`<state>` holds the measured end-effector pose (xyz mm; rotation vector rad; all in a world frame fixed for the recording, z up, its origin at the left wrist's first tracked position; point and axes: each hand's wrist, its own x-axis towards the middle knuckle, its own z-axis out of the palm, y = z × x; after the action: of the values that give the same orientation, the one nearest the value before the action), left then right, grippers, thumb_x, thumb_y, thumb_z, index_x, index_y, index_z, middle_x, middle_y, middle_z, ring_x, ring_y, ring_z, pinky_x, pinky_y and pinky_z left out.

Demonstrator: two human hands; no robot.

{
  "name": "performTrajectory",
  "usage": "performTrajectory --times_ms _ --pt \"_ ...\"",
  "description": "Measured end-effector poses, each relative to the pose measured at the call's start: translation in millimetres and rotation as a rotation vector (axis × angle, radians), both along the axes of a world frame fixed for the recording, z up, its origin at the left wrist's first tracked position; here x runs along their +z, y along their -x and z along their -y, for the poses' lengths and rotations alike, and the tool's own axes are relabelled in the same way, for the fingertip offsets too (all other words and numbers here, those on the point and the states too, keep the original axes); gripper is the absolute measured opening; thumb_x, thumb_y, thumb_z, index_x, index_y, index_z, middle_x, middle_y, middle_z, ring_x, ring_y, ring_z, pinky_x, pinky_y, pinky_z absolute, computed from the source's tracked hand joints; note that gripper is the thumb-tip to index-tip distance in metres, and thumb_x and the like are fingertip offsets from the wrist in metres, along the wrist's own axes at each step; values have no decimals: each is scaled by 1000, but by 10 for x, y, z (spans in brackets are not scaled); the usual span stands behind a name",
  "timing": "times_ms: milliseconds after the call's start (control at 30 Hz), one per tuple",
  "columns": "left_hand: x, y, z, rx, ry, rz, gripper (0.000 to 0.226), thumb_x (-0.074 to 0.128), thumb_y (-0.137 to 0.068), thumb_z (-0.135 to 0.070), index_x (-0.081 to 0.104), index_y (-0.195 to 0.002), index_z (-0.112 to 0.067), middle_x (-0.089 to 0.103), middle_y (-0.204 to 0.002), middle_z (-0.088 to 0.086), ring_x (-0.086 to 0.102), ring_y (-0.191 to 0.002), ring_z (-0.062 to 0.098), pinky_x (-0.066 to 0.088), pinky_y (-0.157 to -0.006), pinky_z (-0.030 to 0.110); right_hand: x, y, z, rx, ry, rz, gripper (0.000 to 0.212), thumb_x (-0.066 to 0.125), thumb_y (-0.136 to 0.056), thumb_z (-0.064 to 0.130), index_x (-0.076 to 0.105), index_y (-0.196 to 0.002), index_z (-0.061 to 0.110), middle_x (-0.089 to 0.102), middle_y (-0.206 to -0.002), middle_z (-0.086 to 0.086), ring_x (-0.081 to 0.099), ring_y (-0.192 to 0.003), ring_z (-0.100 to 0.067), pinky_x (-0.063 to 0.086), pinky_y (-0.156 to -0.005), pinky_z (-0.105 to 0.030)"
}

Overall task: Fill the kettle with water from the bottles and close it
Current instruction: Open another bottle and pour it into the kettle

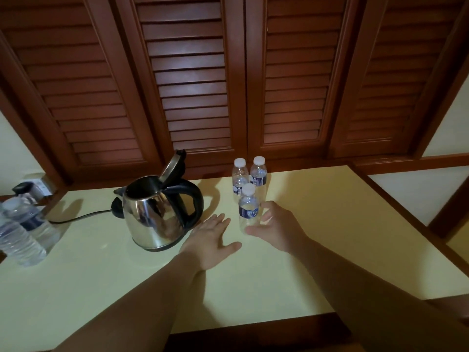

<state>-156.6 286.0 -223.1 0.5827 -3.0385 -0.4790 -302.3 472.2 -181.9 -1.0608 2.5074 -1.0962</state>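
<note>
A steel kettle (154, 214) with a black handle stands on the pale table (330, 224), its lid (172, 165) tipped up and open. Right of it are three small capped water bottles with blue labels: two at the back (239, 177) (258, 174) and one nearer (248, 208). My right hand (279, 227) reaches around the near bottle, thumb and fingers spread on either side of it, not clearly closed on it. My left hand (210, 240) hovers flat with straight fingers between the kettle and that bottle, holding nothing.
Two larger water bottles (20, 232) stand at the table's left edge. A black cord (81, 215) runs left from the kettle base toward a wall socket (42, 185). Brown louvred shutters (193, 85) rise behind the table.
</note>
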Motion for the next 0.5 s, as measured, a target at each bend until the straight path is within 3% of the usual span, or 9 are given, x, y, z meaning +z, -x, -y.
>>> performTrajectory --times_ms 100,233,500 --pt "8 5 10 1 -9 11 103 32 -81 -92 14 -165 -35 5 -172 -15 -1 -158 5 7 -129 39 -129 -98 182 -24 64 75 66 95 -59 46 59 -111 28 65 -99 12 63 -87 -6 47 -71 -23" --pt "-8 7 21 10 -14 -5 102 34 -81 -92 16 -164 -37 6 -172 -17 -1 -158 4 6 -129 38 -231 -73 313 -131 97 41 48 89 -66 39 62 -103 25 68 -96 8 67 -86 -13 57 -76 -35" --pt "17 -3 17 32 -44 -28 97 40 -82 -90 19 -163 -40 9 -170 -23 2 -157 1 8 -128 37 -188 195 317 -298 110 105 43 84 -74 28 53 -103 22 71 -100 2 68 -87 -24 58 -76 -41"
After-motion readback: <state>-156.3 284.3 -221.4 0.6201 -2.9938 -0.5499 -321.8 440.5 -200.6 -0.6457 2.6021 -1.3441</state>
